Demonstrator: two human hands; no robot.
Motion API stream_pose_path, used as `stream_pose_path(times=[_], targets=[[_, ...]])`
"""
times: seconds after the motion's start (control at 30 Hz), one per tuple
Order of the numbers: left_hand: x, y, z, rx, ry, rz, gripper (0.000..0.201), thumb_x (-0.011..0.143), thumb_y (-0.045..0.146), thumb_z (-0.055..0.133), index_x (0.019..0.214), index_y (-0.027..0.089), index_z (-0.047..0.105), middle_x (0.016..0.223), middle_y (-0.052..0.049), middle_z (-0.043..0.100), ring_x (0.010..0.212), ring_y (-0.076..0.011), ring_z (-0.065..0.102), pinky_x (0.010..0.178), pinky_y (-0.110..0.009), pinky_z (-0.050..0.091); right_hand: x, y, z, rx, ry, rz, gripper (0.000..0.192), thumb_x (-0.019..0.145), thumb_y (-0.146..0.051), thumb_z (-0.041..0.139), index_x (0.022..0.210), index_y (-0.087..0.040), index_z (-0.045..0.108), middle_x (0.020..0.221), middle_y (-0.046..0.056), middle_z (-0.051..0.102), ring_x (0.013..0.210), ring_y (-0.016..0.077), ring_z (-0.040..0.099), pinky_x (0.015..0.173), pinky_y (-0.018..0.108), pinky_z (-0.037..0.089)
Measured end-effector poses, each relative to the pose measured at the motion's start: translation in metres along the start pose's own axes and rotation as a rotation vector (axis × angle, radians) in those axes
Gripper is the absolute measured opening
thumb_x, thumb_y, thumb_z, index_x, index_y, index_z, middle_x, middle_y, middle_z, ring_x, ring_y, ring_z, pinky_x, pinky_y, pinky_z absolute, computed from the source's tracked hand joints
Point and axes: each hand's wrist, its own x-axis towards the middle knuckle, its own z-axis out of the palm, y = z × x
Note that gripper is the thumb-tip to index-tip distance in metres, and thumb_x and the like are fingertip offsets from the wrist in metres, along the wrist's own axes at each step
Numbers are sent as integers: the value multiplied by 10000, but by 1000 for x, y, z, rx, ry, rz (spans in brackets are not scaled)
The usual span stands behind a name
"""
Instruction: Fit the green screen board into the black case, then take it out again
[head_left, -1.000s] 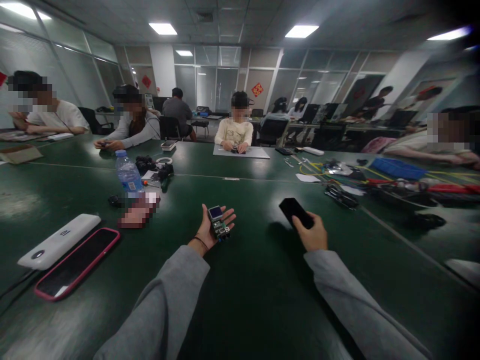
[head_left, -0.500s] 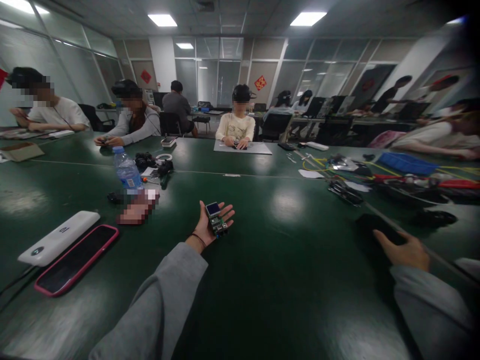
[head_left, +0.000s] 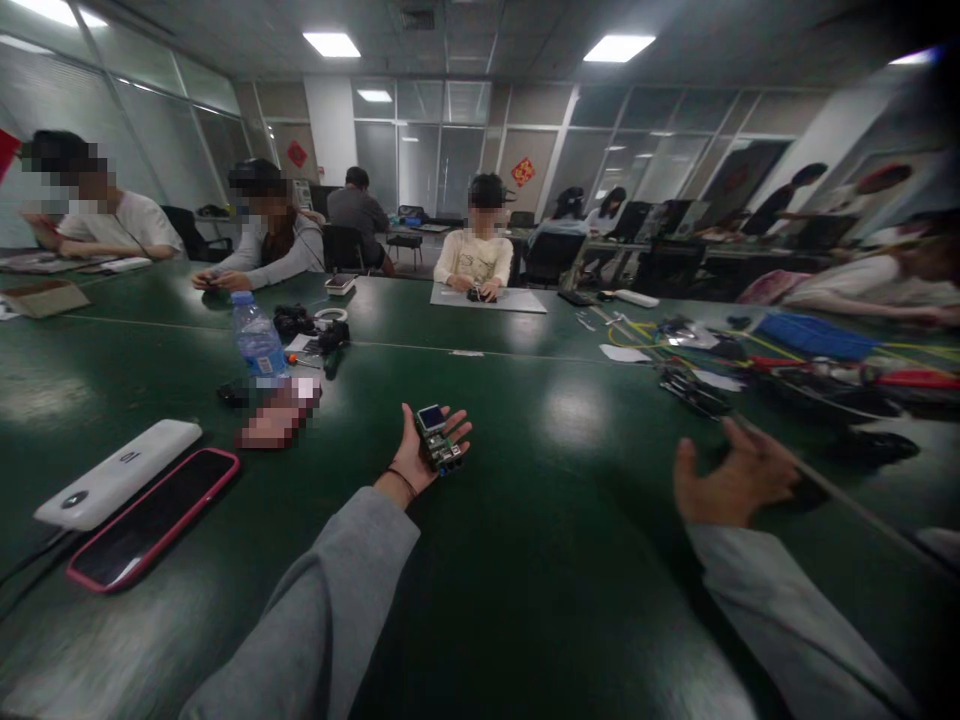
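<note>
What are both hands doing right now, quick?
Left hand: open, palm up, circuit board resting on it.
Right hand: open, nothing visibly gripped.

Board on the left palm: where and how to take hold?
Likely best: pinch the board by both long edges toward its near end, coming from above. It lies screen-up on the open left grip, top uncovered; the screen sits at the far end, so this should avoid pressing it.

White power bank (head_left: 120, 475): "01" or "10", orientation unclear. Bottle label (head_left: 266, 358): print too small. Red diamond sign (head_left: 523, 172): characters too blurred.
</note>
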Motion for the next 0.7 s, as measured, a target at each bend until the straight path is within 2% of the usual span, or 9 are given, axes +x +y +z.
stream_pose_path(times=[0.13,0.2,0.27,0.3,0.4,0.5,0.63,0.7], targets=[[2,1,-1,0,39,1,652,746,711,363,1077,174,528,1296,-132,503,1170,-290,490,906,-462,441,-53,-150,-26,289,-274,-317,434,869,-367,435,1269,-199,429,1276,114,429,1187,249,386,934,433,289],[3,1,-2,1,68,-14,661,746,720,344,1043,166,548,1250,-134,539,1154,-284,504,907,-450,441,-77,-215,-43,431,-441,-473,411,892,-311,401,1293,-218,410,1301,78,440,1210,211,379,970,389,284],[3,2,-2,-9,64,-33,668,758,722,306,1014,164,570,1202,-126,572,1134,-272,520,915,-437,435,-92,-261,-52,519,-533,-620,443,904,-313,388,1339,-232,363,1367,45,392,1265,197,323,1019,383,248],[2,3,-3,-16,51,-36,672,766,720,289,1007,165,580,1182,-119,586,1124,-265,528,918,-431,433,-96,-275,-52,542,-559,-662,456,910,-316,380,1357,-232,342,1392,31,364,1287,193,294,1039,384,231],[0,6,-3,-9,36,-22,701,773,715,284,1032,147,601,1120,-124,618,1078,-254,557,909,-398,440,-93,-288,-39,571,-603,-664,462,922,-306,356,1373,-212,329,1426,17,316,1320,192,244,1067,384,222],[-4,11,-1,18,68,3,745,764,724,291,1057,118,610,1005,-137,655,985,-253,598,834,-357,475,-81,-277,-17,629,-624,-582,465,915,-308,371,1366,-198,346,1432,31,301,1323,198,247,1065,379,264],[-9,14,6,-14,-80,22,738,765,724,283,1088,138,595,949,-106,664,889,-206,616,702,-276,489,-70,-260,3,786,-599,-426,530,876,-338,456,1368,-198,319,1411,61,324,1292,185,312,1065,370,306],[-10,12,10,-23,-153,13,731,765,719,298,1117,142,577,995,-104,652,909,-194,607,713,-261,483,-69,-257,9,854,-565,-343,547,841,-314,505,1344,-188,333,1374,78,366,1270,184,344,1068,372,311]])
